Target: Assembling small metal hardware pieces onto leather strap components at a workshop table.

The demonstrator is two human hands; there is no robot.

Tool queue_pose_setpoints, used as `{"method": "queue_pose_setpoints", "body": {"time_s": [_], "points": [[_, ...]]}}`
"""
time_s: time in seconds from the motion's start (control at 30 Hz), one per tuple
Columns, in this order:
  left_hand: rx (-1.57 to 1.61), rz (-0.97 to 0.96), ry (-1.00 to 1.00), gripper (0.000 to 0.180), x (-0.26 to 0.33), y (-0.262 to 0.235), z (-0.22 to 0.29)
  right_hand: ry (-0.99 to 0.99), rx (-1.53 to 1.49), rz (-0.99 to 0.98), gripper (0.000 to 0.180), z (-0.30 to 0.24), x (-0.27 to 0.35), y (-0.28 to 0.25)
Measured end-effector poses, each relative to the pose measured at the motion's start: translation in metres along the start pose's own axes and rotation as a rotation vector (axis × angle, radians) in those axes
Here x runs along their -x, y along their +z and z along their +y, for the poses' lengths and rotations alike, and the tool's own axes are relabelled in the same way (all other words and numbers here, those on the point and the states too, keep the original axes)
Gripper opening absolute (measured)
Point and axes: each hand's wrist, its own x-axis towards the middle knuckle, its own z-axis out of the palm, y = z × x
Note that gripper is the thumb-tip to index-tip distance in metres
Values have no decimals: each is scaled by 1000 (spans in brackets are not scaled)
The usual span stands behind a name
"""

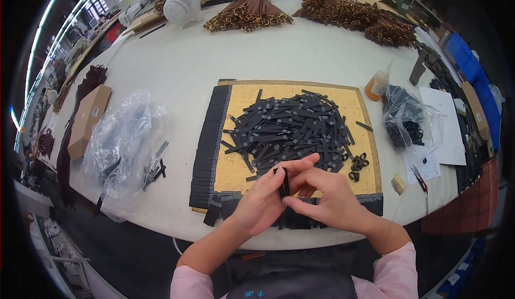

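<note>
Both hands meet over the front of a yellow board (300, 83). Between them stands a short black strip (284, 185), partly covered by the fingers. My left hand (259, 201) pinches it near its upper end with the thumb. My right hand (333, 200) closes on its lower end, thumb against it and fingers curled. Just beyond the hands lies a loose heap of black strips (289, 122), many with greyish ends. Several small black loops (358, 165) rest on the board right of the heap. Black strips (206, 154) line the board's left edge in an overlapping row, and others run along its front.
Left are a crumpled clear plastic bag (123, 149) and a cardboard box (88, 119). Right stand a glue bottle (377, 84), a bag of black loops (407, 127), snips (420, 179) and a small block (398, 183). Brown strap bundles (248, 15) and a white fan (182, 5) sit at the far edge.
</note>
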Motion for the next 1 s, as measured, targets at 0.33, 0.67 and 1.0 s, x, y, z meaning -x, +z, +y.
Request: {"method": "queue_pose_setpoints", "body": {"time_s": [0.33, 0.67, 1.0], "points": [[-634, 490, 139, 33, 43, -33, 26, 381, -428, -369, 19, 29, -9, -21], [-676, 400, 105, 13, 28, -22, -3, 378, -581, -333, 16, 35, -11, -13], [-822, 231, -152, 15, 21, -15, 11, 337, -215, -358, 15, 32, -12, -21]]}}
